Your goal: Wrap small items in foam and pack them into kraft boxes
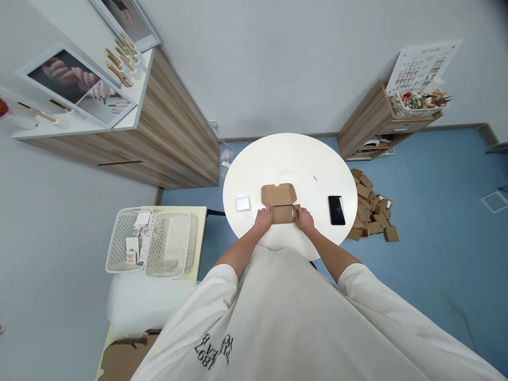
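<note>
A small brown cardboard box (pixel 280 203) lies on the round white table (pixel 289 159), its lid flap open toward the far side. My left hand (pixel 264 217) grips the box's left end with curled fingers. My right hand (pixel 304 218) grips its right end, fingers bent around the side flap. A small white square packet (pixel 243 203) lies to the left of the box. A black phone (pixel 336 210) lies to the right of it.
A pile of folded brown boxes (pixel 372 207) sits on the blue floor right of the table. Two white mesh baskets (pixel 153 242) stand on a low yellow table at left. Wooden cabinets (pixel 166 132) line the wall.
</note>
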Available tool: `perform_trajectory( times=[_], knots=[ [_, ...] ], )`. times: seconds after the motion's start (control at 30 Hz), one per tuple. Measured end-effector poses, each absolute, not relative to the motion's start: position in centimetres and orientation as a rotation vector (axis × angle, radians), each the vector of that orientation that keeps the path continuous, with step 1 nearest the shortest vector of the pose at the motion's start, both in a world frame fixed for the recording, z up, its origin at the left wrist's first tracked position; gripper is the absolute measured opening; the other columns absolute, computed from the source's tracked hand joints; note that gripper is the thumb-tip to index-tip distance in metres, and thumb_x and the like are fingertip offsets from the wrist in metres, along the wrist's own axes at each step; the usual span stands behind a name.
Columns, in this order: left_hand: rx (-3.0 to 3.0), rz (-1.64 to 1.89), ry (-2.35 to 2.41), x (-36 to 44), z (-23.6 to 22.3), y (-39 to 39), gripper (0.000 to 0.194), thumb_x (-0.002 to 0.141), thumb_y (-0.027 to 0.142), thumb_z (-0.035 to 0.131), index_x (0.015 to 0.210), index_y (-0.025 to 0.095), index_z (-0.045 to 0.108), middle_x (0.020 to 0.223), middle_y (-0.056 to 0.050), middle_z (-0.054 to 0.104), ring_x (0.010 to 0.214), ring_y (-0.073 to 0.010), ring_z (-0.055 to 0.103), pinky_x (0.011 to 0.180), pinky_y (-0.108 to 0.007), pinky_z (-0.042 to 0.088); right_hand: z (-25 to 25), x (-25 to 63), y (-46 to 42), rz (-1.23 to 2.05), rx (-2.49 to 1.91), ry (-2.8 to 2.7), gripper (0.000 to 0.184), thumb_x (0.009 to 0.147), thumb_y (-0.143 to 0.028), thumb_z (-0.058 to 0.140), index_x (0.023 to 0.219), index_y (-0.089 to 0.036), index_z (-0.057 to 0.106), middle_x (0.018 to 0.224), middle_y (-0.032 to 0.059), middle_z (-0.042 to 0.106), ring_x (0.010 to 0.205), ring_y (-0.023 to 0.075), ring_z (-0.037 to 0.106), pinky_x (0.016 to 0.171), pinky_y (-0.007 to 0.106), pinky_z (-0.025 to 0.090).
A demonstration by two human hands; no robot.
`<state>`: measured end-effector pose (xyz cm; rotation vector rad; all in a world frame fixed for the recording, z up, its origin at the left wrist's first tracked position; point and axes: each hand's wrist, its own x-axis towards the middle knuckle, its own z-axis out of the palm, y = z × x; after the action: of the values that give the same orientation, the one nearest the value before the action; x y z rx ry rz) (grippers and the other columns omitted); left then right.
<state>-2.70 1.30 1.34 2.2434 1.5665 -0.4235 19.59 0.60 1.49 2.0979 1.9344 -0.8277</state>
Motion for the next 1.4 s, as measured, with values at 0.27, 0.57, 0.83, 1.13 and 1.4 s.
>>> perform_trajectory(
  times=[0.27, 0.57, 0.83, 1.13, 1.4],
  knots=[
    [2.211, -0.392, 1.562, -2.8, 1.4, 1.3, 0.085, 0.083, 0.02, 0.069, 0.155, 0.02, 0.025, 0.147, -0.022, 0.04, 0.117, -0.0339, 0.056, 0.095, -0.044, 0.04, 2.7, 19.8, -0.1, -0.773, 2.085, 2.052, 0.06, 0.093, -0.013, 0.043, 0.152, -0.023, 0.04, 0.141, 0.0133, 0.053, 0.117, 0.0283, 0.057, 0.092, 0.036, 0.044],
    [2.267, -0.395, 1.565, -2.7, 1.5, 1.2, 0.085, 0.076, 0.01, 0.07, 0.151, 0.014, 0.031, 0.142, -0.021, 0.045, 0.114, -0.032, 0.055, 0.094, -0.04, 0.04, 3.6, 17.6, -1.2, -0.956, 2.091, 2.188, 0.061, 0.099, -0.03, 0.042, 0.157, -0.022, 0.024, 0.143, 0.0122, 0.051, 0.116, 0.0243, 0.058, 0.092, 0.033, 0.048],
    [2.222, -0.365, 1.573, -2.7, 1.0, 1.2, 0.086, 0.078, 0.016, 0.073, 0.152, 0.017, 0.029, 0.143, -0.022, 0.042, 0.117, -0.0339, 0.054, 0.096, -0.042, 0.039, 2.9, 17.8, -1.4, -0.884, 1.931, 2.124, 0.041, 0.103, -0.034, 0.036, 0.137, -0.019, 0.055, 0.147, 0.0148, 0.044, 0.113, 0.0245, 0.059, 0.092, 0.034, 0.048],
    [2.269, -0.379, 1.581, -2.7, 1.3, 1.1, 0.085, 0.077, 0.015, 0.073, 0.151, 0.015, 0.032, 0.14, -0.022, 0.046, 0.112, -0.0319, 0.057, 0.093, -0.04, 0.039, 3.3, 16.6, -1.1, -0.495, 1.645, 2.16, 0.043, 0.102, -0.041, 0.04, 0.122, -0.012, 0.065, 0.124, 0.021, 0.056, 0.114, 0.0329, 0.052, 0.096, 0.044, 0.039],
    [2.293, -0.35, 1.575, -2.8, 1.2, 1.1, 0.085, 0.073, 0.009, 0.074, 0.149, 0.012, 0.037, 0.14, -0.023, 0.047, 0.113, -0.0327, 0.056, 0.093, -0.04, 0.038, 3.7, 16.1, -0.9, -0.539, 1.655, 2.061, 0.049, 0.096, -0.054, 0.051, 0.123, -0.013, 0.061, 0.132, 0.0201, 0.052, 0.112, 0.0321, 0.053, 0.091, 0.042, 0.042]
  ],
)
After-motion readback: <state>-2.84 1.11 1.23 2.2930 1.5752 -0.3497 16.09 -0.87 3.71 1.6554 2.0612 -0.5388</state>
